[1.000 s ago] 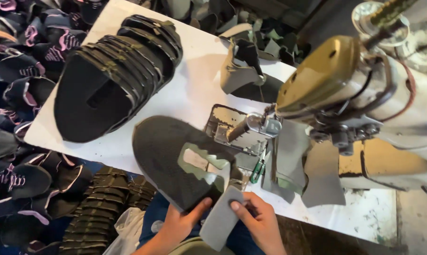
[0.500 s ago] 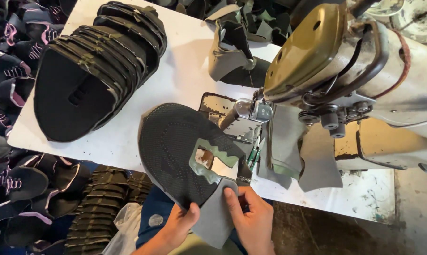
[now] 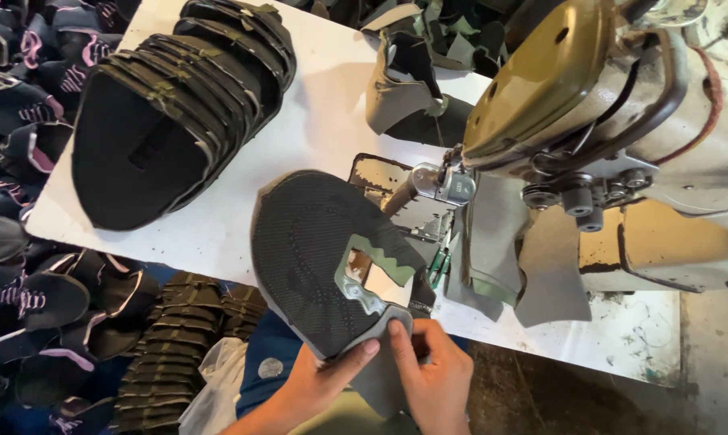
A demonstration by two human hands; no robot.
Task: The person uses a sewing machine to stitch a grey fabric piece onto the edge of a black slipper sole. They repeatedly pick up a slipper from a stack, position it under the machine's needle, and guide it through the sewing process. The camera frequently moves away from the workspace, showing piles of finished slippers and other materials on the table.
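Here, a white worktable (image 3: 316,129) with a scuffed, stained near edge carries a sewing machine (image 3: 622,137) on its right side and a fanned stack of dark shoe uppers (image 3: 179,113) at the far left, with more cut pieces heaped on the floor (image 3: 26,266) around it. Both hands pinch one dark mesh shoe upper (image 3: 308,250) at its near edge, just before the machine's needle: the left hand (image 3: 320,383) grips it with thumb on top, and the right hand (image 3: 436,379) presses its fingertips onto the grey lining.
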